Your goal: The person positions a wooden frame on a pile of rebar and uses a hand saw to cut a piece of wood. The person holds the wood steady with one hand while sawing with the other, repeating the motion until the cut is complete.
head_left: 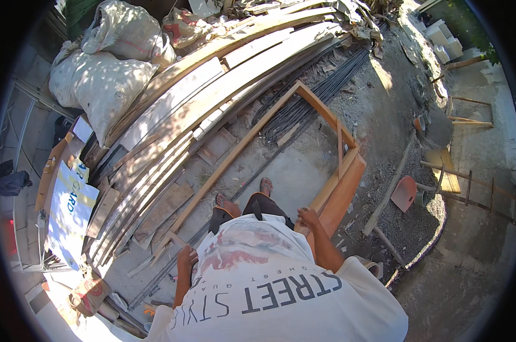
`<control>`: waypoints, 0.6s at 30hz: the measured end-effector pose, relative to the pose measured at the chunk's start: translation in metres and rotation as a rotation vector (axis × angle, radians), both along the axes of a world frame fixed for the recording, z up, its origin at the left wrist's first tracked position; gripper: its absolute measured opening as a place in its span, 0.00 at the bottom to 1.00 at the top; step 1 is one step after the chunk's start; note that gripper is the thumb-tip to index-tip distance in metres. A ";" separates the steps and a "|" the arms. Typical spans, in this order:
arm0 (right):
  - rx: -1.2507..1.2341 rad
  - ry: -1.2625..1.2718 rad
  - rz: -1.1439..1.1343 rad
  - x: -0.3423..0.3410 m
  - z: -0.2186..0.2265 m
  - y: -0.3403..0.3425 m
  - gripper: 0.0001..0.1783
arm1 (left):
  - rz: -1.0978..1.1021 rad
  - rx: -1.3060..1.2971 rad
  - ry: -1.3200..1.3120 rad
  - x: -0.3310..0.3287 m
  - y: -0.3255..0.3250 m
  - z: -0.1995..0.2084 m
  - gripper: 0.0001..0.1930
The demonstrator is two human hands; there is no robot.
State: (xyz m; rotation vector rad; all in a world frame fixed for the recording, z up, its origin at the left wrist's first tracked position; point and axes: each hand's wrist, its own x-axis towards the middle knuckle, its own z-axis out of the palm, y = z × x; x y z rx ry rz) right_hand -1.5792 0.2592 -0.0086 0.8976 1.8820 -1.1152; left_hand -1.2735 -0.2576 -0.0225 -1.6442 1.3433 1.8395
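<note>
A long brown wooden frame (235,165) surrounds my legs, with a short diagonal brace across its far right corner. Its right side carries a wide reddish-brown board. My right hand (307,220) is closed over the near part of the right rail. By the near end of the left rail, where a short wooden piece meets it, my left hand (187,257) is curled around that piece. My shirt hides the frame's near end. Both my feet show on the concrete inside the frame.
Stacked planks (212,102) and full white sacks (107,85) lie to the left. A bundle of dark steel bars (326,85) rests beyond the frame. Right of it are a gravel pile (420,228), a pinkish scoop-like container (404,194) and a wooden ladder (469,191).
</note>
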 end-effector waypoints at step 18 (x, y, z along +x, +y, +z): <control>-0.042 -0.017 -0.154 0.057 -0.026 0.002 0.30 | -0.044 -0.018 -0.069 -0.049 -0.063 -0.022 0.37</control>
